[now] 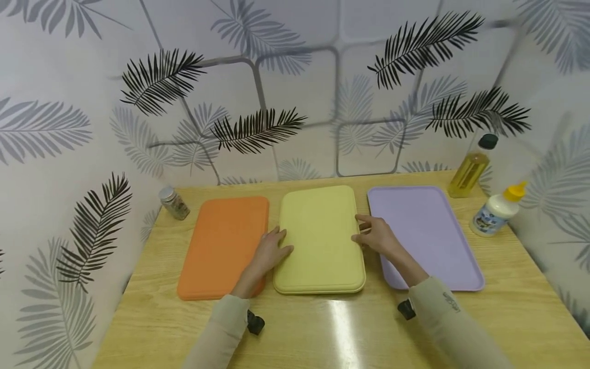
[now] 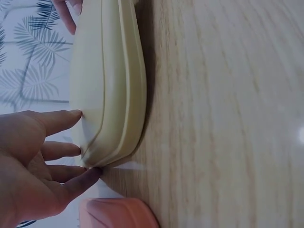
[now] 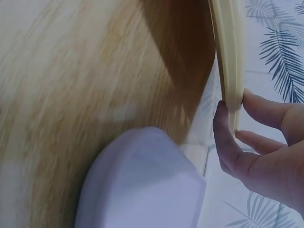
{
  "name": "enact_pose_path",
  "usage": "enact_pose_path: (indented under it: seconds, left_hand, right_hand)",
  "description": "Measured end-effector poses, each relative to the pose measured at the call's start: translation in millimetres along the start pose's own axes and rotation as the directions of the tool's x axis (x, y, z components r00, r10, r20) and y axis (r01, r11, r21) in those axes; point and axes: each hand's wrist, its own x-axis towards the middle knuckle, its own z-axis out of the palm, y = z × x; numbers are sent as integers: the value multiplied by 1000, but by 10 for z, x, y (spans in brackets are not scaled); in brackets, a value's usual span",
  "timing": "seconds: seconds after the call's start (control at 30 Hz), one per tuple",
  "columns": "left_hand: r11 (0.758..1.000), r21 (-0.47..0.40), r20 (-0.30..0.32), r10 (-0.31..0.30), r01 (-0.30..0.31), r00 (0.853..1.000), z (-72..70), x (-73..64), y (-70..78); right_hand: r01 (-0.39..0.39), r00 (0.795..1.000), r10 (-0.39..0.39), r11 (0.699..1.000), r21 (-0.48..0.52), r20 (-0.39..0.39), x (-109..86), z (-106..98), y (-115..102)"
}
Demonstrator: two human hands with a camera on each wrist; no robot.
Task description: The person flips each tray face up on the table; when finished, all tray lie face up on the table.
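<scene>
Between both hands is a pale yellow tray (image 1: 319,241), its smooth flat face turned up. My left hand (image 1: 272,249) holds its left edge, thumb on the upper side and fingertips at the rim near a corner in the left wrist view. On the opposite edge, my right hand (image 1: 375,236) pinches the rim between thumb and fingers. The right wrist view shows that side of the yellow tray (image 3: 230,57) raised, with a dark shadow on the wood below. An orange tray (image 1: 223,246) lies just left of it, and a purple tray (image 1: 424,236) lies to the right, under my right forearm.
A small shaker jar (image 1: 174,203) stands at the back left of the wooden table (image 1: 304,328). At the back right are a bottle of yellow oil (image 1: 470,171) and a white bottle with an orange cap (image 1: 495,212). A leaf-patterned wall covering (image 1: 304,154) rises behind.
</scene>
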Motion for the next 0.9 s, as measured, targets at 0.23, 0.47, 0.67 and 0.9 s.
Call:
enact_pose_path:
  seconds: [0.23, 0.47, 0.67, 0.9]
  left_hand:
    - [1000, -5, 38, 24, -24, 999, -12, -177, 44]
    - [1000, -5, 73, 14, -13, 997, 6, -346, 87]
    - [1000, -16, 113, 7, -6, 994, 18, -543, 168]
    - [999, 12, 123, 45, -47, 991, 58, -753, 222]
  right_hand:
    - [-33, 999, 32, 999, 36, 8, -7, -5, -35]
    - [-59, 998, 58, 996, 68, 9, 1, -46, -87]
    - [-56, 998, 55, 995, 85, 24, -4, -71, -121]
    - [-43, 999, 42, 998, 55, 24, -16, -119, -195]
